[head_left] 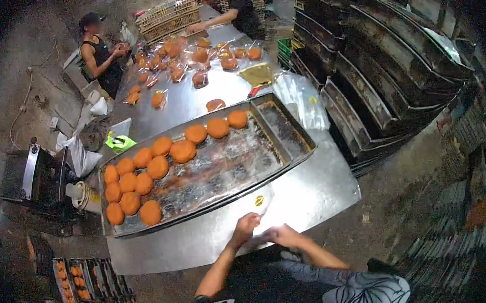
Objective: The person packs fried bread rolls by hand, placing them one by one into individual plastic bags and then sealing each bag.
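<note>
At the near edge of the metal table, my left hand (245, 229) is closed, its fingers pinched on a thin clear plastic bag (263, 212) with a yellow sticker. Close beside it, my right hand (284, 236) is also closed on the bag's lower part, slightly blurred. Beyond my hands lies a worn baking tray (217, 178), set at an angle. Round brown buns (151, 212) sit at its left end and along its far side. A second tray (282, 126) shows under its right end.
Bagged buns (201, 78) cover the far table (238, 242), beside clear bags (301, 99). Two people stand there, near plastic crates (169, 19). Stacked black trays (394, 56) rise at right. A rack with buns (75, 287) stands lower left, and a white bucket (91, 198) at left.
</note>
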`<state>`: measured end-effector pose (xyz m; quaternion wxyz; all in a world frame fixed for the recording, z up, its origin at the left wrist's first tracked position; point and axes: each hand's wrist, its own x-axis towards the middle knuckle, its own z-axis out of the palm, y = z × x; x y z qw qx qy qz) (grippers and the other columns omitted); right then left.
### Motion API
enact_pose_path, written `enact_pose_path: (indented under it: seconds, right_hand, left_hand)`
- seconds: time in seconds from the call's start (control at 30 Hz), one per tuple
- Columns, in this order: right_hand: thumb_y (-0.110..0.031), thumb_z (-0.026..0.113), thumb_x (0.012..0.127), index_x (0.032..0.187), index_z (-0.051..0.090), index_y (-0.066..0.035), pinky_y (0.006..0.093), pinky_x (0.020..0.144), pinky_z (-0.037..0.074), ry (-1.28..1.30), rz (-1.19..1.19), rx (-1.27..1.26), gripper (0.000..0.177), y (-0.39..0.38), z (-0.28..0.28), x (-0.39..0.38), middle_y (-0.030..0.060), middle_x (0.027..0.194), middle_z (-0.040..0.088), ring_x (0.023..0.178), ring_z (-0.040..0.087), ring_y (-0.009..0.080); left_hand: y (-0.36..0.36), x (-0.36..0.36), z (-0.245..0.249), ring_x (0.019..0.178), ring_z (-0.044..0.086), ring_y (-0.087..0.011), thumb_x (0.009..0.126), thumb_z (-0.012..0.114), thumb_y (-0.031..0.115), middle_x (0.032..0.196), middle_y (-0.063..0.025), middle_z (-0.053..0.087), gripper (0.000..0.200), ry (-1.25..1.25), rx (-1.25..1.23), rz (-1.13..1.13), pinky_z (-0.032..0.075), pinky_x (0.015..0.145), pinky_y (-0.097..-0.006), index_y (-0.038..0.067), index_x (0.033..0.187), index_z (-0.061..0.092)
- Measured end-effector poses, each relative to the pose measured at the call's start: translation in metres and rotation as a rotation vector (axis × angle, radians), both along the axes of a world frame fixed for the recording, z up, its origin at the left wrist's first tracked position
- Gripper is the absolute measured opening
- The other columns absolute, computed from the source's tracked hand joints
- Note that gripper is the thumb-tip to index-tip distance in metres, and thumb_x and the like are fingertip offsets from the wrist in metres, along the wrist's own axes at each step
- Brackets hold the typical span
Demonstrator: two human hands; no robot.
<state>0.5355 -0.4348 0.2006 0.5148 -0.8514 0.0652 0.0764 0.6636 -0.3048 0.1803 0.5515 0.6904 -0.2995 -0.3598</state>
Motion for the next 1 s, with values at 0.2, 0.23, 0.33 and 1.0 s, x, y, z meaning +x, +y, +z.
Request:
enact_pose_path:
  seconds: [0.2, 0.23, 0.33, 1.0]
  right_hand:
    - [-0.014, 0.053, 0.081, 0.085, 0.052, -0.001, 0.0355, 0.052, 0.042, -0.117, -0.282, -0.022, 0.014, 0.002, 0.027, -0.03, 0.0169, 0.065, 0.057, 0.057, 0.056, 0.0273]
    - [-0.014, 0.051, 0.082, 0.082, 0.047, -0.001, 0.0374, 0.05, 0.041, -0.052, -0.383, -0.148, 0.014, 0.006, 0.039, -0.041, 0.0184, 0.062, 0.055, 0.055, 0.055, 0.0331]
    - [-0.014, 0.043, 0.086, 0.082, 0.045, -0.003, 0.0353, 0.041, 0.041, -0.016, -0.614, -0.016, 0.012, 0.031, 0.025, -0.05, 0.0164, 0.058, 0.055, 0.05, 0.056, 0.0258]
    - [-0.041, 0.072, 0.056, 0.101, 0.05, -0.003, 0.0365, 0.073, 0.044, -0.133, 0.43, -0.554, 0.062, 0.27, 0.021, 0.36, 0.0202, 0.095, 0.057, 0.087, 0.056, 0.0308]
  left_hand:
    - [-0.007, -0.04, 0.006, 0.065, 0.053, -0.0097, 0.075, 0.061, 0.023, 0.074, -0.0056, 0.059, 0.023, 0.083, 0.024, -0.009, 0.043, 0.059, -0.0228, 0.001, 0.08, 0.059]
    - [-0.007, -0.047, 0.004, 0.063, 0.054, -0.0102, 0.074, 0.063, 0.025, 0.072, -0.0054, 0.059, 0.023, 0.091, 0.176, -0.016, 0.044, 0.057, -0.0239, 0.002, 0.076, 0.06]
    - [-0.011, -0.07, 0.005, 0.058, 0.056, -0.012, 0.074, 0.063, 0.022, 0.062, -0.0049, 0.058, 0.021, -0.081, -0.076, -0.011, 0.044, 0.051, -0.028, 0.002, 0.069, 0.058]
    - [0.337, 0.083, 0.089, 0.103, 0.043, -0.0226, 0.083, 0.042, 0.016, 0.105, -0.0092, 0.043, 0.041, 0.539, -1.1, 1.426, 0.037, 0.086, -0.0432, 0.01, 0.123, 0.033]
